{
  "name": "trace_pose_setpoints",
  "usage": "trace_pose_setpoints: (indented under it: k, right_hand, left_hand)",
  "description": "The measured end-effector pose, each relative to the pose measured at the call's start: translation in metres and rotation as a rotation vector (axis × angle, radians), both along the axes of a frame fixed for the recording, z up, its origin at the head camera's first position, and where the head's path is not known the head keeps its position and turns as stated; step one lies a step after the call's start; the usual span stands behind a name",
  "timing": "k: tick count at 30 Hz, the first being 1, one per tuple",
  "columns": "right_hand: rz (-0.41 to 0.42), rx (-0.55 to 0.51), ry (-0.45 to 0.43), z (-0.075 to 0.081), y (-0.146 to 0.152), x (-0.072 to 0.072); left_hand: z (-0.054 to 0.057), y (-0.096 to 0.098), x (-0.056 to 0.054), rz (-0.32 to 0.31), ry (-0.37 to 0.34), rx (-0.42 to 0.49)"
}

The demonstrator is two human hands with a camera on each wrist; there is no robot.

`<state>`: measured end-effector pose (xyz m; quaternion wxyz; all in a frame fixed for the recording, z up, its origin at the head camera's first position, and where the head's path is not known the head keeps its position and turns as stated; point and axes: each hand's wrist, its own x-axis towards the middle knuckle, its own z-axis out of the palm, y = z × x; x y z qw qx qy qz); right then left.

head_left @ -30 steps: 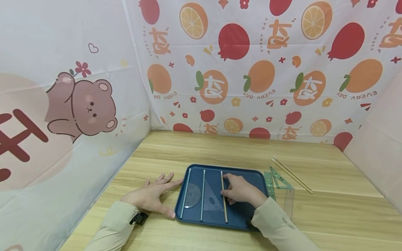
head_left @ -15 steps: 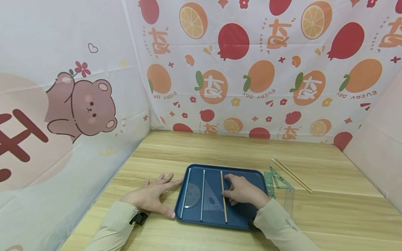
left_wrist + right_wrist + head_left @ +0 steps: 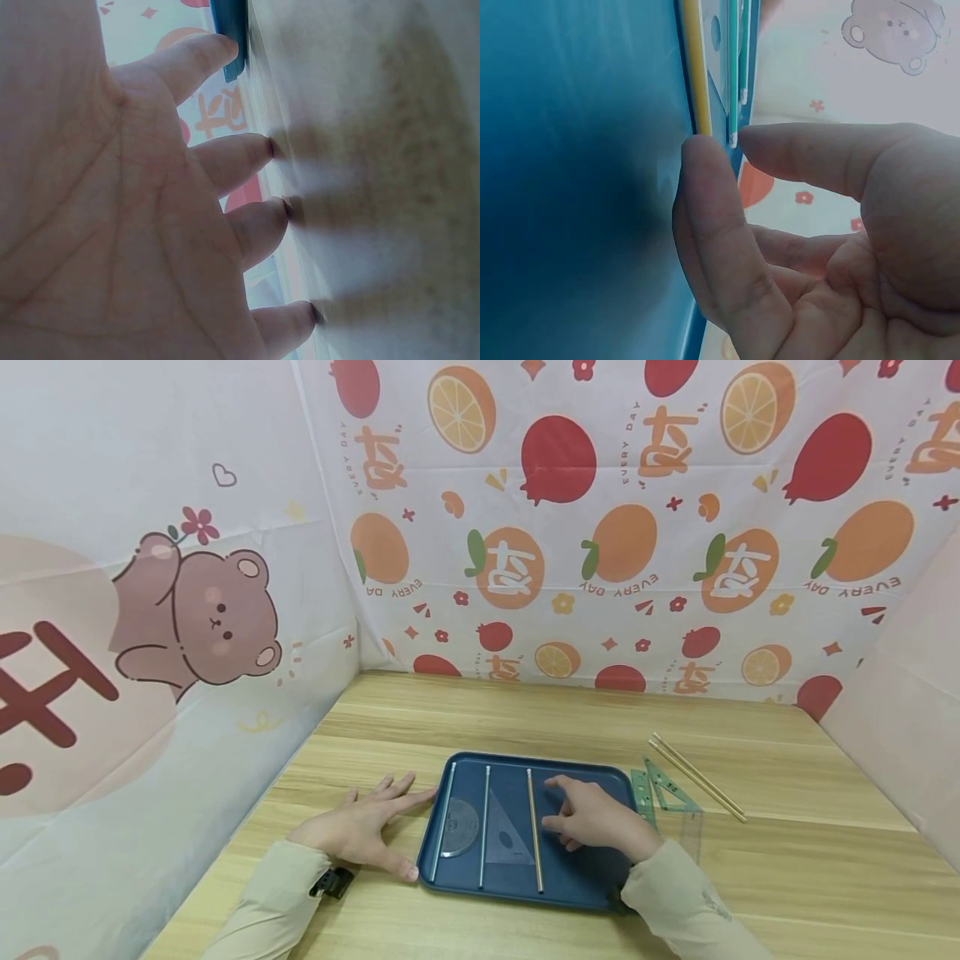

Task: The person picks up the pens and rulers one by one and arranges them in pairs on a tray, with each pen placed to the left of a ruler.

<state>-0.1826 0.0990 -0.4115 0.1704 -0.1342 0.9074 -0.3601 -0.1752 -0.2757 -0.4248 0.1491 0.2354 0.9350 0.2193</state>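
A blue tray (image 3: 573, 887) lies on the table. Three pencils with white ends stand in upright rows on it: a green one (image 3: 444, 822) at the left, another green one (image 3: 484, 827), and a yellow one (image 3: 535, 835). Between them lie a clear protractor (image 3: 461, 831) and a clear set square (image 3: 504, 837). My left hand (image 3: 363, 828) is spread, fingertips on the tabletop, index finger and thumb at the tray's left edge. Over the tray, just right of the yellow pencil, my right hand (image 3: 600, 817) is loosely bent, with nothing between thumb and fingers (image 3: 712, 180).
Right of the tray are a green ruler (image 3: 643, 797), a green set square (image 3: 671, 789) and a clear ruler (image 3: 691, 835), partly behind the right sleeve. Two thin wooden sticks (image 3: 697, 777) lie further right. Printed cloth walls (image 3: 562, 568) border the table.
My right hand has come away from the yellow pencil and shifted a little to the right. The pencil stays on the tray, and my left hand has kept its place.
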Motion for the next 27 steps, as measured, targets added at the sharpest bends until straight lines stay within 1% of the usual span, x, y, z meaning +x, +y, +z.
trace_pose_setpoints:
  k: [5,9,15,20,27]
  right_hand:
    - [0.023,0.014,0.034,0.001,0.013,0.002]
    - [0.035,-0.005,0.048,0.001,0.023,0.002]
    - [0.027,-0.005,0.067,0.001,0.036,0.003]
    - [0.019,-0.013,0.058,0.002,0.044,0.005]
    - [0.038,-0.052,0.043,0.001,0.055,0.006]
  left_hand:
    - [-0.001,0.0,-0.001,0.0,0.001,-0.001]
    - [-0.001,0.0,-0.001,0.003,-0.001,-0.003]
    - [0.0,0.001,-0.001,0.006,-0.003,-0.004]
    - [0.0,0.001,-0.002,0.012,-0.011,-0.005]
    - [0.0,0.001,-0.001,0.008,-0.01,-0.003]
